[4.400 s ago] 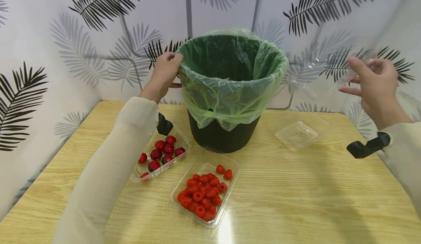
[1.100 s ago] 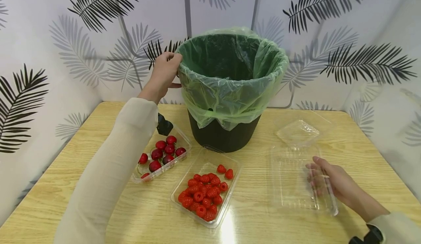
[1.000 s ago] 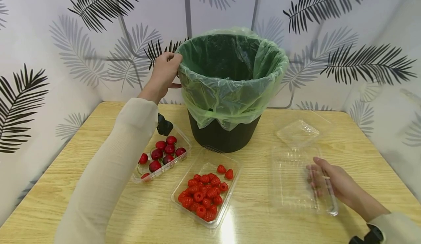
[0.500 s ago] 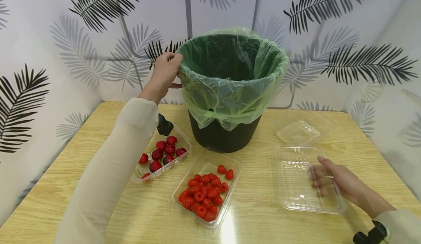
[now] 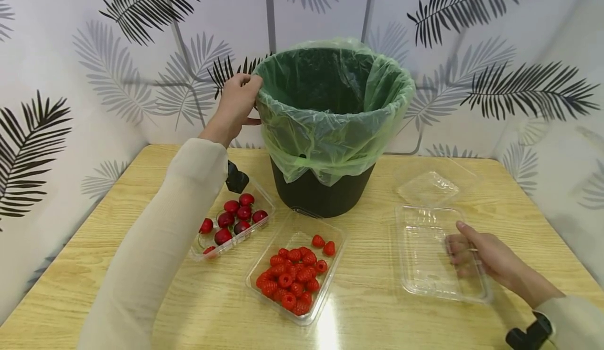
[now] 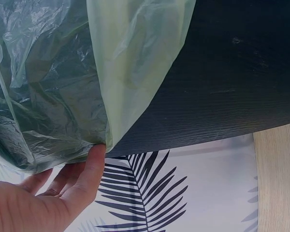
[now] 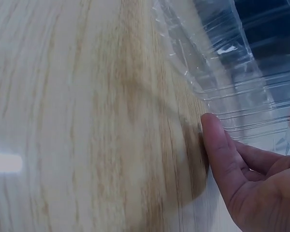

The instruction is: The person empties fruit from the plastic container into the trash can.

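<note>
A lined bin (image 5: 323, 192) is standing upper centre; a clear tray (image 5: 427, 250) is showing lower right. The left hand (image 5: 236, 101) is pinching the bin's rim, where tugging could tip it; the right hand (image 5: 488, 261) is gripping the tray's thin edge, which could buckle and slip.

On our wood-grain table (image 5: 368, 318) we see a black bin (image 5: 321, 195), a raspberry tray (image 5: 302, 229) before it, a cherry tray (image 5: 261, 200) left of that, and clear plastic packaging (image 5: 429, 187) farther right.

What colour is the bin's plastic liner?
The plastic liner is translucent light green, clearest in head view.
</note>
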Tool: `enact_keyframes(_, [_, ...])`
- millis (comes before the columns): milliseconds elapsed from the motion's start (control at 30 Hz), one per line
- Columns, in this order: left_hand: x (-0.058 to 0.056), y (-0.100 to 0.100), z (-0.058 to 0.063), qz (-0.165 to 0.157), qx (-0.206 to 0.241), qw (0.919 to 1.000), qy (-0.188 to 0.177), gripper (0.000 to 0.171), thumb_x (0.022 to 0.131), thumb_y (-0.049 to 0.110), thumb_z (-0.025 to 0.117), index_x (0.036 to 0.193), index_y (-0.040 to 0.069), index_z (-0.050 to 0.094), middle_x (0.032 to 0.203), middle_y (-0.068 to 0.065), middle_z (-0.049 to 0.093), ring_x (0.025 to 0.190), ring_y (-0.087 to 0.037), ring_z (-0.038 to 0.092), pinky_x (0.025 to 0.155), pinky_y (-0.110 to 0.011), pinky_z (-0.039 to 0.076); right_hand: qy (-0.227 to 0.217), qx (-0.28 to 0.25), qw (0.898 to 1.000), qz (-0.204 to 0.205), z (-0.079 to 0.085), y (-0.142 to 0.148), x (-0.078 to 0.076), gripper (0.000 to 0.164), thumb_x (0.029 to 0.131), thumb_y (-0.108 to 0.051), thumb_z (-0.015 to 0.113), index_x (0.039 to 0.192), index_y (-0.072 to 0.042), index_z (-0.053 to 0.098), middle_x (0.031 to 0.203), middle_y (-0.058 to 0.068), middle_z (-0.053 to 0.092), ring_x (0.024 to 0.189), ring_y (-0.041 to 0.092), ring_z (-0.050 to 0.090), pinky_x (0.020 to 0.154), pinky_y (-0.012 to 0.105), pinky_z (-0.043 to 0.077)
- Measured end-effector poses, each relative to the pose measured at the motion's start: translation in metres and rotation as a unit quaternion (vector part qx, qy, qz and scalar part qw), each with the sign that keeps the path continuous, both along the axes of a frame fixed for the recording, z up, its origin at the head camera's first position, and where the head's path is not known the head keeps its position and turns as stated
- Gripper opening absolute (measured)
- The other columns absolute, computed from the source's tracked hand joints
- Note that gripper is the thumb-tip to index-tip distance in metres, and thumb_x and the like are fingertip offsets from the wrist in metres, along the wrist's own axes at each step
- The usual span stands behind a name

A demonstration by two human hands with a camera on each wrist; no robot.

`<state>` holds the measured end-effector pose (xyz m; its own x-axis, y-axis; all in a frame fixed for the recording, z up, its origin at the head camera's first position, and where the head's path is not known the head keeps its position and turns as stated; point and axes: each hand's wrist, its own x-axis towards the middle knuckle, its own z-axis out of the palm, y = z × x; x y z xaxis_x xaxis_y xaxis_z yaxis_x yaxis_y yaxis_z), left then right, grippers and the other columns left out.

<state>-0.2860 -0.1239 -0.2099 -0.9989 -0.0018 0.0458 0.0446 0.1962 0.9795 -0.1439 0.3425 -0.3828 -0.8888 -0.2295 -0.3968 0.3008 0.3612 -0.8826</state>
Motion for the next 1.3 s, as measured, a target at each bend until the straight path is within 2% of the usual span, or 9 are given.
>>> enact_keyframes(200, [0.000,0.000,-0.001,-0.003,0.001,1.0000,0.002,0.039,0.099,0.031,0.037,0.131,0.011,0.043,0.094,0.000,0.039,0.079,-0.013,0.046,0.089,-0.048,0.054,0.000,0.029,0.999,-0.012,-0.002,-0.001,-0.001,0.075,0.103,-0.048,0.025,0.131,0.020,0.041,0.091,-0.005,0.064,0.079,0.010,0.064,0.071,0.035,0.059])
enact_keyframes(433, [-0.001,0.000,0.000,0.001,0.004,1.0000,0.000,0.036,0.099,0.031,0.037,0.128,0.011,0.044,0.091,0.000,0.039,0.076,-0.013,0.044,0.089,-0.048,0.054,0.007,0.037,0.999,-0.018,0.002,-0.001,-0.002,0.077,0.102,-0.051,0.027,0.132,0.019,0.039,0.086,-0.004,0.056,0.075,0.009,0.060,0.071,0.036,0.059])
enact_keyframes(733, [-0.002,0.000,-0.001,-0.001,0.009,1.0000,0.001,0.036,0.098,0.031,0.038,0.128,0.012,0.045,0.090,0.000,0.040,0.076,-0.012,0.046,0.089,-0.049,0.054,0.005,0.069,0.997,-0.031,0.007,0.001,-0.004,0.073,0.101,-0.050,0.031,0.131,0.016,0.039,0.090,-0.005,0.055,0.080,0.009,0.060,0.072,0.038,0.058])
enact_keyframes(933, [0.000,-0.001,0.000,0.000,0.006,1.0000,-0.002,0.039,0.098,0.031,0.037,0.131,0.011,0.043,0.089,0.000,0.039,0.074,-0.013,0.044,0.088,-0.048,0.054,0.021,0.092,0.995,-0.029,0.011,0.004,-0.005,0.074,0.102,-0.049,0.030,0.136,0.016,0.034,0.098,-0.004,0.056,0.084,0.009,0.061,0.073,0.036,0.058])
enact_keyframes(1133, [-0.002,0.000,-0.001,0.001,0.008,1.0000,-0.002,0.033,0.098,0.031,0.038,0.124,0.013,0.045,0.086,0.000,0.039,0.073,-0.012,0.044,0.089,-0.048,0.054,0.034,0.097,0.994,-0.040,0.013,0.007,-0.005,0.069,0.102,-0.047,0.033,0.135,0.015,0.034,0.100,-0.002,0.054,0.083,0.008,0.061,0.073,0.036,0.058])
enact_keyframes(1300, [-0.002,-0.001,-0.001,-0.002,0.006,1.0000,0.005,0.035,0.098,0.030,0.038,0.128,0.012,0.044,0.088,-0.001,0.040,0.075,-0.013,0.045,0.087,-0.047,0.055,0.052,0.099,0.993,-0.038,0.016,0.009,-0.005,0.068,0.103,-0.044,0.032,0.135,0.016,0.032,0.101,-0.002,0.053,0.082,0.006,0.060,0.072,0.036,0.058])
